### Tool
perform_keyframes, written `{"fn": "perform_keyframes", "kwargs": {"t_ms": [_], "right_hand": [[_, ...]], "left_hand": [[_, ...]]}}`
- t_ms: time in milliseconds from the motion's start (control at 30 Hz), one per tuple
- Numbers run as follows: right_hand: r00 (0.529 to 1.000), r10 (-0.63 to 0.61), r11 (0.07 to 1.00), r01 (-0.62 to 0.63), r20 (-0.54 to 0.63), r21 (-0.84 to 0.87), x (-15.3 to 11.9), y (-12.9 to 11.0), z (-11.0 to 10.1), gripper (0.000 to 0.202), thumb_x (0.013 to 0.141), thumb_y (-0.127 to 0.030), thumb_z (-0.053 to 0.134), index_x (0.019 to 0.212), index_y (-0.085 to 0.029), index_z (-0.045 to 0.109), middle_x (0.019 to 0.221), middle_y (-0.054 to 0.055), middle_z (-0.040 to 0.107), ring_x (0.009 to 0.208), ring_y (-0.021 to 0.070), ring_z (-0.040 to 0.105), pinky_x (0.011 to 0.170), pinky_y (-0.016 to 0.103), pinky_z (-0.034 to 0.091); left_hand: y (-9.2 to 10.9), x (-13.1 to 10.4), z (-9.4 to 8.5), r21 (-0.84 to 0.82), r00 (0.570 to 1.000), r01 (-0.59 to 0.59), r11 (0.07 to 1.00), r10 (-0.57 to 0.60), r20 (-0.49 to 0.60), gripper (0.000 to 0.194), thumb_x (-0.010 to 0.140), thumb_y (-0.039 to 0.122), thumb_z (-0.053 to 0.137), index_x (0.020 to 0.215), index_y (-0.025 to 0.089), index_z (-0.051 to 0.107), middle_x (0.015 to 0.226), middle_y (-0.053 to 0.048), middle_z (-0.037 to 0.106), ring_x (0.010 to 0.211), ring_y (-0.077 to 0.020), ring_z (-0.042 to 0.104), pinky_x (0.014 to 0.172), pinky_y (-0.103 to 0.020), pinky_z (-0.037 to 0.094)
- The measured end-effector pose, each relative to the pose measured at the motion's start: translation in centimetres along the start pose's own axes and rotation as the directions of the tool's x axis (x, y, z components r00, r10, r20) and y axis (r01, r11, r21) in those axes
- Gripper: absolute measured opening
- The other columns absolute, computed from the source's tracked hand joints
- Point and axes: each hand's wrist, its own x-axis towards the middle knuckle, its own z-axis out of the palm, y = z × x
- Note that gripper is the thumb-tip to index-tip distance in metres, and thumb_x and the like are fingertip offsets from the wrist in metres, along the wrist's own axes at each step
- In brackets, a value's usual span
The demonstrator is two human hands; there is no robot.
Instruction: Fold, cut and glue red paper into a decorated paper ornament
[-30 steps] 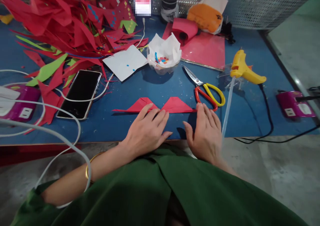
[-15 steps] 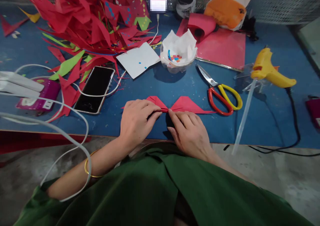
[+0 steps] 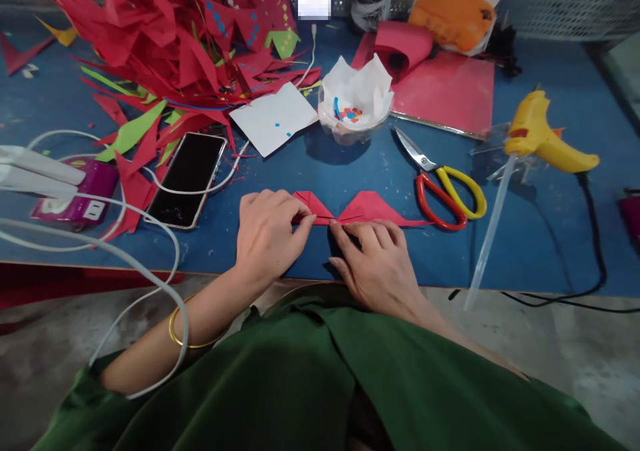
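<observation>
A strip of folded red paper (image 3: 373, 206) lies along the front of the blue table, with two peaked flaps and a thin pointed tip at its right end. My left hand (image 3: 270, 231) is closed over its left part, thumb and index finger pinching the lower edge. Beyond those fingers one creased flap shows; the left end is covered. My right hand (image 3: 377, 258) presses the edge with a stretched index fingertip near the middle notch. Its thumb is apart from the paper, and the other fingers rest bent along the right half.
Scissors (image 3: 435, 178) and a yellow glue gun (image 3: 543, 134) lie at the right. Behind stand a paper-lined bowl (image 3: 355, 98) of small bits and red sheets (image 3: 440, 94). At the left are a phone (image 3: 187, 181), white cables and a heap of red paper shapes (image 3: 165, 51).
My left hand has slid slightly left along the paper's edge, and my right index fingertip has shifted a little left. The paper stays in about the same place.
</observation>
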Motion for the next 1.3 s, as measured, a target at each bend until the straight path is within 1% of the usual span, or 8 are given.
{"fn": "perform_keyframes", "kwargs": {"t_ms": [167,400,667,967,1067,1133,1200,1300], "right_hand": [[1.000,0.001,1.000,-0.001,0.017,-0.007,0.0,0.0,0.0,0.051,0.101,-0.041,0.047,0.141,-0.009,0.054,0.112,0.014,0.066,0.103,0.0253,0.051,0.099,0.042,0.034],[0.999,-0.002,0.999,0.003,0.038,-0.044,0.3,-0.3,-0.2,0.051,0.101,-0.044,0.043,0.141,-0.014,0.056,0.108,0.013,0.065,0.100,0.0264,0.050,0.099,0.044,0.033],[1.000,-0.011,0.998,0.012,0.022,-0.063,0.5,-0.4,-0.3,0.051,0.101,-0.044,0.042,0.138,-0.012,0.058,0.107,0.014,0.064,0.099,0.0271,0.050,0.096,0.044,0.034],[1.000,-0.013,0.999,0.013,0.008,-0.051,0.3,-0.3,0.0,0.050,0.101,-0.042,0.042,0.139,-0.012,0.057,0.108,0.014,0.064,0.098,0.0265,0.050,0.095,0.044,0.035],[1.000,-0.012,0.999,0.013,0.011,-0.052,0.4,-0.3,0.0,0.049,0.102,-0.042,0.042,0.138,-0.012,0.057,0.108,0.014,0.064,0.098,0.0268,0.050,0.095,0.044,0.035],[1.000,-0.018,0.998,0.018,0.009,-0.052,0.4,-0.2,0.0,0.049,0.102,-0.041,0.042,0.138,-0.012,0.057,0.108,0.015,0.064,0.098,0.0267,0.050,0.094,0.044,0.035],[1.000,-0.020,0.999,0.021,0.012,-0.050,0.3,-0.2,0.1,0.049,0.102,-0.041,0.042,0.138,-0.012,0.057,0.108,0.014,0.064,0.099,0.0268,0.050,0.095,0.044,0.035],[1.000,-0.019,0.999,0.019,0.008,-0.047,0.2,-0.2,0.2,0.049,0.102,-0.041,0.041,0.139,-0.013,0.056,0.108,0.014,0.064,0.099,0.0270,0.050,0.095,0.044,0.035]], "left_hand": [[-0.9,0.2,-0.8,0.034,0.998,-0.006,0.999,0.004,0.069,0.019,0.090,0.033,0.063,0.075,0.022,0.067,0.077,-0.003,0.069,0.079,-0.0240,0.060,0.082,-0.044,0.040],[-2.4,1.2,-0.9,-0.065,0.994,-0.039,0.997,0.046,0.100,0.022,0.087,0.037,0.062,0.071,0.024,0.069,0.073,-0.002,0.070,0.069,-0.0200,0.059,0.068,-0.036,0.041],[-4.0,1.1,-1.9,0.031,0.993,-0.048,0.998,0.044,0.112,0.024,0.085,0.040,0.061,0.068,0.025,0.069,0.070,-0.002,0.070,0.065,-0.0204,0.060,0.064,-0.035,0.042],[-6.5,-0.7,-3.2,0.105,0.999,0.033,0.994,-0.035,0.016,0.025,0.086,0.040,0.060,0.066,0.025,0.063,0.064,-0.001,0.063,0.062,-0.0204,0.058,0.063,-0.037,0.044],[-6.2,-1.7,-3.3,0.178,0.992,0.097,0.979,-0.080,-0.096,0.021,0.089,0.037,0.060,0.072,0.025,0.063,0.073,-0.005,0.065,0.077,-0.0272,0.063,0.073,-0.044,0.049],[-5.0,-2.6,-2.9,0.216,0.979,0.106,0.971,-0.064,-0.195,0.014,0.092,0.030,0.057,0.089,0.023,0.068,0.093,-0.010,0.072,0.094,-0.0314,0.065,0.083,-0.050,0.050],[-3.3,-3.4,-2.2,0.186,0.974,-0.054,0.981,0.093,-0.208,0.020,0.094,0.022,0.053,0.105,0.022,0.069,0.109,-0.009,0.074,0.104,-0.0300,0.066,0.091,-0.049,0.050],[-1.0,-4.2,-0.8,0.150,0.917,-0.378,0.914,0.392,-0.073,0.033,0.095,0.018,0.051,0.124,0.021,0.066,0.124,-0.008,0.072,0.113,-0.0267,0.067,0.096,-0.043,0.053]]}}
